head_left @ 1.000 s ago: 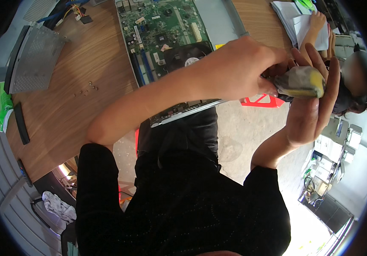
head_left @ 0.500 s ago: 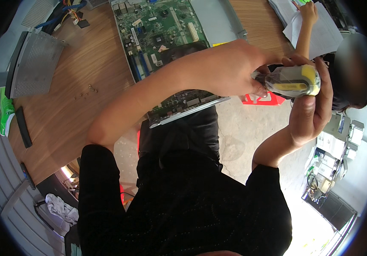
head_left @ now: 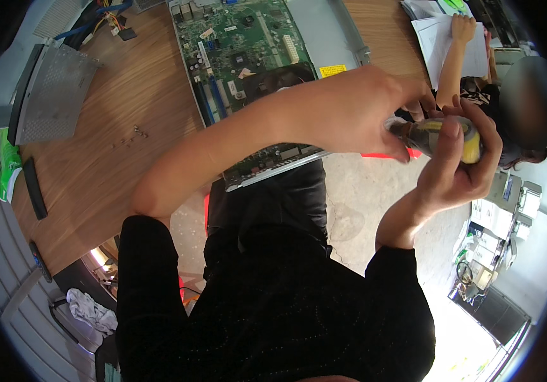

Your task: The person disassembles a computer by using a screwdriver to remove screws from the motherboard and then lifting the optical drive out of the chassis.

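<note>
A screwdriver with a thick yellow-and-grey handle (head_left: pixel 470 148) is up in the air, to the right of the computer board. My right hand (head_left: pixel 455 162) is closed round this handle, its thumb lying along the top. At the narrow front end is my left hand (head_left: pixel 375 105), with thumb and fingers round it; the tip is hidden there. My left forearm crosses over a green motherboard (head_left: pixel 264 48) in a flat metal case (head_left: pixel 330 32), covering part of it. A black part (head_left: pixel 283 76) sits on the board beside that forearm.
Small screws (head_left: pixel 136 130) lie on the wooden table (head_left: pixel 127 83). A perforated metal panel (head_left: pixel 54 95) and a black strip (head_left: pixel 35 188) are at the left, loose cables (head_left: pixel 111 22) behind them. Far right, another person's hand (head_left: pixel 463 28) rests on papers (head_left: pixel 435 48). Something red (head_left: pixel 381 155) shows below my left hand.
The screwdriver has tilted, its handle end now lower. My right hand has shifted down and turned, and my left hand's fingers have spread further. The other person's hand has moved lower on the papers.
</note>
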`<control>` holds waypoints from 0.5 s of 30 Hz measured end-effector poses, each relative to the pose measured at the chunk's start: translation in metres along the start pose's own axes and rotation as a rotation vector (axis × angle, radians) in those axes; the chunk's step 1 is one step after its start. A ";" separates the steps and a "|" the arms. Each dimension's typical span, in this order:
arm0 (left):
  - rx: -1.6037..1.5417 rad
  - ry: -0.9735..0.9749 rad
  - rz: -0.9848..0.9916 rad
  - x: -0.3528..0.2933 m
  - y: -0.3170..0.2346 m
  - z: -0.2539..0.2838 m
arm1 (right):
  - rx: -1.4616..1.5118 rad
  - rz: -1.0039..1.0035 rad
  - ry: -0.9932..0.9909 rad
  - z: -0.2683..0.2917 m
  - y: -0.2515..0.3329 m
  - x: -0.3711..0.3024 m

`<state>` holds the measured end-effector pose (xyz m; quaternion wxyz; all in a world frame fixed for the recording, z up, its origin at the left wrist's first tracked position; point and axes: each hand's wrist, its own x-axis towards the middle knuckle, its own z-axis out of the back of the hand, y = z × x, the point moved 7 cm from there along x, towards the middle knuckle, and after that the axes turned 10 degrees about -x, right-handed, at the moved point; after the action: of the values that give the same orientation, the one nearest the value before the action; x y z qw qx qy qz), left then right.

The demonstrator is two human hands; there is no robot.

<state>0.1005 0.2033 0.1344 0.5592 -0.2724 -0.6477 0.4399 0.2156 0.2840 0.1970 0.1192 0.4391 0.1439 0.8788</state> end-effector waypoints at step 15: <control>0.183 -0.005 -0.002 -0.001 0.003 -0.001 | -0.136 -0.037 0.009 0.001 0.003 0.009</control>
<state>0.1015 0.2038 0.1309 0.5807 -0.2181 -0.6065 0.4974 0.2111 0.2842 0.2051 0.1643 0.4235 0.0926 0.8861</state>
